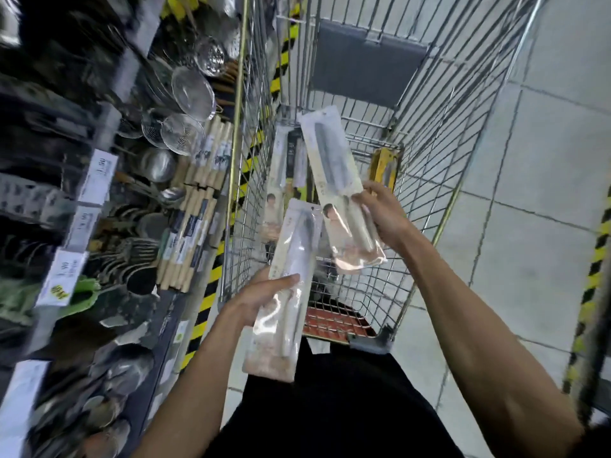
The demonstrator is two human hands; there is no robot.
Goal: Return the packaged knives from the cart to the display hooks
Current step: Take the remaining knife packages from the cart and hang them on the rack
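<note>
My left hand [261, 297] grips a packaged knife [291, 259] in clear plastic with a white card, held over the near end of the wire cart [439, 133]. My right hand [380, 216] holds a second packaged knife [330, 166] by its handle end, blade end pointing away, above the cart's middle. More packaged knives [284, 173] lie inside the cart along its left side, and a yellow package [385, 166] leans against the right wall. No display hooks can be made out in the blurred shelving.
Shelving on the left holds metal strainers [191, 90], wooden-handled utensils [195, 206], ladles and price tags [99, 176]. Yellow-black hazard tape [205, 302] runs along the shelf base. Grey tiled floor [535, 160] lies to the right. An orange crate [334, 320] sits low at the cart's near end.
</note>
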